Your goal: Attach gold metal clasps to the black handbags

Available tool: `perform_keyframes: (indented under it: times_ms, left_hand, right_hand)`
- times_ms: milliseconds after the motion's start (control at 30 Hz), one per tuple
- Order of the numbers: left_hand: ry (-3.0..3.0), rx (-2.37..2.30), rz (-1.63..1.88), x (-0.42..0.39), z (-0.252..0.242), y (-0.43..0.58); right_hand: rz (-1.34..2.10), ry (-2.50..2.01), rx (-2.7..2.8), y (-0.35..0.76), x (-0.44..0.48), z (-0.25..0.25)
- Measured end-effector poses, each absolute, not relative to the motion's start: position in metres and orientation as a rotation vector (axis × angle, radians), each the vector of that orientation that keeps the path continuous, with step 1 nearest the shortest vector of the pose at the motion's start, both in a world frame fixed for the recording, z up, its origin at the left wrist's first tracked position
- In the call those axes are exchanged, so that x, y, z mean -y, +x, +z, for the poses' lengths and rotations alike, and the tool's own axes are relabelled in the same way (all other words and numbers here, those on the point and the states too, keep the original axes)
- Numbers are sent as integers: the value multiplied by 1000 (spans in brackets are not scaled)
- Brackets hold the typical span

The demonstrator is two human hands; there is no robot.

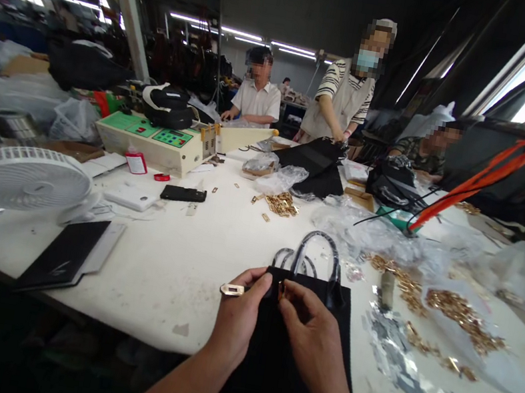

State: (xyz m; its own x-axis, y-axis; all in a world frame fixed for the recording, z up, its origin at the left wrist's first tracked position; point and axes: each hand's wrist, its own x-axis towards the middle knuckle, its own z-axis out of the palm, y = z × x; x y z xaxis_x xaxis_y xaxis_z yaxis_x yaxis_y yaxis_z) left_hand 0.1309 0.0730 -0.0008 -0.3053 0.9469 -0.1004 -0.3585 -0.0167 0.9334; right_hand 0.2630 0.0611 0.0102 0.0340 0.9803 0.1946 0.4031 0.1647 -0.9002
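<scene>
A black handbag (346,320) stands upright at the table's front edge, its plastic-wrapped handles (328,242) rising above the top. My left hand (240,318) is closed at the bag's upper left, thumb pressed on a black strap whose gold metal tip (232,290) pokes out to the left. Close beside it, my right hand (312,331) pinches a small gold metal fitting (281,289) against the bag's upper front. The fingers partly cover this fitting, and the bag's lower part is dark.
Gold fittings lie in piles at the middle (282,204) and right (465,317), among plastic bags (387,235). To the left are a white fan (29,179), a black notebook (64,253) and a green-topped machine (150,143). Across the table, a standing person (344,96) handles black material; two others sit.
</scene>
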Motion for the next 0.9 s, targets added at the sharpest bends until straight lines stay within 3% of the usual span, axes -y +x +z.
perform_keyframes:
  times_ms: [533,900]
  left_hand:
    - [764,-1205,1553,-75,1,132]
    - [752,-1245,1547,-73,-3,130]
  right_hand:
    - [234,-1221,1826,260,-63,-13]
    - [499,-1254,1793,267,-59,-6]
